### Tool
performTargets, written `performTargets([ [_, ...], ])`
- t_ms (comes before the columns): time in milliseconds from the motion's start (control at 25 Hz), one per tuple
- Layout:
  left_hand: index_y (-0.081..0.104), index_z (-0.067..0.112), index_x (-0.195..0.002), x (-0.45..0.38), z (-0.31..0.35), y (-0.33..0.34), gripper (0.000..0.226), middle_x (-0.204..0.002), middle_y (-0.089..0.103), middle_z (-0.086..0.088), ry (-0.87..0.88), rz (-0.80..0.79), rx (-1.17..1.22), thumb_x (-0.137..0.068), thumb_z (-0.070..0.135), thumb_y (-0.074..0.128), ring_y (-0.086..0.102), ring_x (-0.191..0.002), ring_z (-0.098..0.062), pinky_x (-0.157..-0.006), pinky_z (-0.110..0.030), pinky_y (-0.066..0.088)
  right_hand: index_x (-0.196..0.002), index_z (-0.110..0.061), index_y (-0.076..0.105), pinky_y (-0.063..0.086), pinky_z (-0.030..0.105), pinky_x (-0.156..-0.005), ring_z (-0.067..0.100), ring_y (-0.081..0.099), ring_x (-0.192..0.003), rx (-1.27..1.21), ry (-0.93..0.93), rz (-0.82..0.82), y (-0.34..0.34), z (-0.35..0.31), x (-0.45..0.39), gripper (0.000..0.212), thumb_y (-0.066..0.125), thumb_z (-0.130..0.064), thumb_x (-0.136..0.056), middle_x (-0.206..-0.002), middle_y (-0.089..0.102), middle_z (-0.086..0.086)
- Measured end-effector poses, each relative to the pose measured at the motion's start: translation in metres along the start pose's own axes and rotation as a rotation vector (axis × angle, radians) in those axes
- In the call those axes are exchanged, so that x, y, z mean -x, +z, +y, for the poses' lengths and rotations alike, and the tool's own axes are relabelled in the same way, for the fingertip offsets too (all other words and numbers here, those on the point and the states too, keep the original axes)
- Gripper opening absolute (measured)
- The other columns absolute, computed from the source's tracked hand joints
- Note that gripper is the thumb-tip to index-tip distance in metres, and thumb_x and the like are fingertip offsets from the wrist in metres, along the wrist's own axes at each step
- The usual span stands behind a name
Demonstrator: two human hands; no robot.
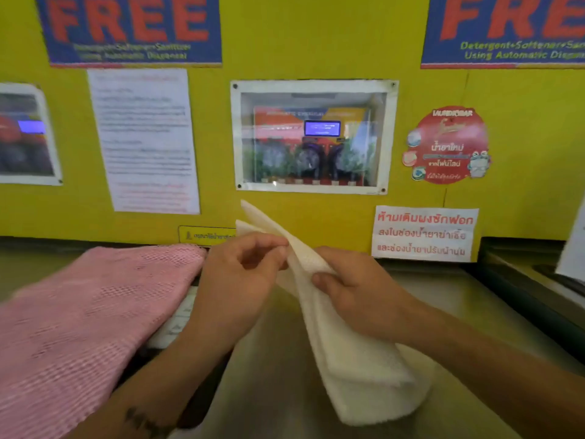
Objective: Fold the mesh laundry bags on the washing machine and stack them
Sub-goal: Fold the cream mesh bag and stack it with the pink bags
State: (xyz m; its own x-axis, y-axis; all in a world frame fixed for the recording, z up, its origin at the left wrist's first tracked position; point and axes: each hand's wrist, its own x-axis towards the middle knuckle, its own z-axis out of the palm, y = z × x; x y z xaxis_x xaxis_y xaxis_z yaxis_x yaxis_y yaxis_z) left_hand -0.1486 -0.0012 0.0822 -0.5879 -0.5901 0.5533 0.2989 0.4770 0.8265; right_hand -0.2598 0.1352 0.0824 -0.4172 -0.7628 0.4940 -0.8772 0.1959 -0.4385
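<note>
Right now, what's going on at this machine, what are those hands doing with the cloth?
A person is folding a white mesh laundry bag over the steel top of a washing machine. The left hand pinches its upper edge while the right hand grips the folded strip lower down; its lower end rests on the machine. A pink mesh laundry bag lies to the left, against the yellow wall of notices.
</note>
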Motion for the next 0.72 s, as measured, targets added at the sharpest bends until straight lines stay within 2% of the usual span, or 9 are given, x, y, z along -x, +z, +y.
performTargets([
  [40,0.073,0.029,-0.075,-0.001,0.003,-0.026,0.023,-0.074,0.076,0.01,0.02,0.076,-0.003,-0.081,0.007,0.072,0.072,-0.071,-0.007,-0.071,-0.024,0.056,-0.114,-0.023,0.063,0.04,0.023,-0.07,0.004,0.055,-0.085,-0.007,-0.064,0.006,0.007,-0.015,-0.015,0.021,0.053,-0.021,-0.096,-0.098,0.065,-0.008],
  [160,0.071,0.024,-0.071,-0.001,0.007,-0.098,0.02,-0.067,0.073,0.009,0.086,0.316,0.021,-0.077,0.006,0.076,0.067,-0.061,-0.005,-0.064,-0.021,0.055,-0.099,-0.015,0.066,0.038,0.029,-0.068,0.006,0.055,-0.078,-0.035,-0.233,0.058,0.025,-0.066,-0.064,0.018,0.052,-0.022,-0.092,-0.086,0.066,-0.005],
  [240,0.068,0.019,-0.074,0.0,0.007,-0.146,0.02,-0.067,0.069,0.006,0.092,0.416,0.004,-0.079,0.001,0.073,0.062,-0.056,-0.006,-0.067,-0.029,0.058,-0.091,-0.019,0.064,0.04,0.026,-0.068,0.004,0.056,-0.073,-0.126,-0.298,0.068,0.043,-0.099,-0.096,0.011,0.053,-0.018,-0.09,-0.079,0.064,-0.011],
  [320,0.066,0.015,-0.081,0.005,0.001,-0.196,0.019,-0.076,0.062,-0.004,0.078,0.485,-0.046,-0.084,-0.003,0.067,0.06,-0.058,-0.008,-0.075,-0.043,0.058,-0.09,-0.019,0.064,0.045,0.023,-0.066,0.005,0.06,-0.07,-0.256,-0.296,0.043,0.064,-0.129,-0.129,0.012,0.055,-0.011,-0.093,-0.079,0.066,-0.009],
  [440,0.068,0.028,-0.091,0.018,-0.019,-0.262,0.029,-0.082,0.06,-0.004,-0.011,0.55,-0.193,-0.087,0.0,0.063,0.063,-0.069,-0.017,-0.082,-0.057,0.056,-0.097,-0.011,0.069,0.05,0.023,-0.064,0.006,0.065,-0.071,-0.417,-0.182,-0.087,0.098,-0.154,-0.18,0.012,0.058,-0.014,-0.093,-0.088,0.072,0.002],
  [520,0.065,0.037,-0.097,0.027,-0.032,-0.293,0.035,-0.08,0.061,-0.001,-0.141,0.525,-0.345,-0.086,0.004,0.061,0.067,-0.073,-0.024,-0.08,-0.056,0.057,-0.101,-0.007,0.071,0.047,0.028,-0.07,0.012,0.063,-0.082,-0.354,-0.106,-0.204,0.122,-0.148,-0.219,0.015,0.062,-0.015,-0.091,-0.102,0.072,0.012],
  [600,0.059,0.037,-0.104,0.038,-0.045,-0.313,0.029,-0.079,0.065,-0.004,-0.343,0.359,-0.574,-0.088,0.014,0.06,0.068,-0.073,-0.024,-0.072,-0.047,0.059,-0.106,-0.002,0.07,0.041,0.028,-0.077,0.02,0.06,-0.099,-0.183,-0.001,-0.258,0.146,-0.131,-0.248,0.021,0.065,-0.011,-0.089,-0.12,0.066,0.019],
  [680,0.061,0.034,-0.101,0.048,-0.051,-0.323,0.012,-0.081,0.065,0.003,-0.489,0.161,-0.935,-0.091,0.029,0.057,0.065,-0.07,-0.015,-0.06,-0.028,0.051,-0.109,-0.004,0.069,0.04,0.027,-0.077,0.025,0.059,-0.104,-0.144,0.132,-0.159,0.156,-0.113,-0.262,0.022,0.064,-0.01,-0.088,-0.127,0.062,0.015],
  [720,0.065,0.029,-0.096,0.051,-0.052,-0.325,0.013,-0.081,0.065,0.005,-0.479,0.136,-1.111,-0.091,0.033,0.054,0.063,-0.07,-0.012,-0.059,-0.024,0.046,-0.108,-0.005,0.07,0.043,0.028,-0.07,0.022,0.061,-0.094,-0.213,0.177,-0.081,0.152,-0.11,-0.263,0.022,0.062,-0.01,-0.088,-0.12,0.064,0.013],
])
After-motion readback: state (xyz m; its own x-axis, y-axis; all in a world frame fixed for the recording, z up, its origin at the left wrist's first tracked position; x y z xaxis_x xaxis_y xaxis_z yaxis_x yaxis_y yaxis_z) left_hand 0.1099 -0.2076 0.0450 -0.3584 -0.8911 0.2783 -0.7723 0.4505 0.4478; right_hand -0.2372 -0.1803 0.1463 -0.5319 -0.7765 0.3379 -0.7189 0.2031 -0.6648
